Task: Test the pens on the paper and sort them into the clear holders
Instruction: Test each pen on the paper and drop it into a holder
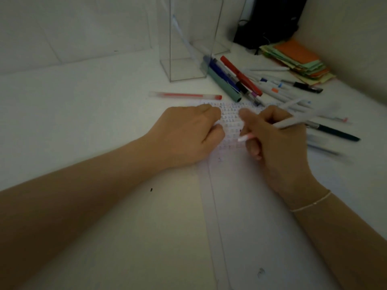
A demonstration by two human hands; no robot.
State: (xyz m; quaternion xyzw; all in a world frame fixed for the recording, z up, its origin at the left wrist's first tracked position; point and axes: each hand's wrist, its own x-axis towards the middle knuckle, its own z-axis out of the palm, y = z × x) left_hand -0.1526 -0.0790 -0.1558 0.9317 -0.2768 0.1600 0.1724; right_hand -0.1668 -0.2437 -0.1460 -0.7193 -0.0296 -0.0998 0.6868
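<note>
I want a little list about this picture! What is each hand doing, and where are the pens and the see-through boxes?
left hand: left hand rests on the paper, fingers curled, holding it down
right hand: right hand grips a white pen, tip down at the paper
paper: rows of small test marks
clear holders: clear holders stand upright behind the paper; one has a pen inside
red pen: red pen lies alone, left of the pile
pen pile: pen pile lies loose on the right

Red pen (185, 95), green pen (225, 85), orange-topped pastel note stack (301, 59), white table (104, 122).
</note>
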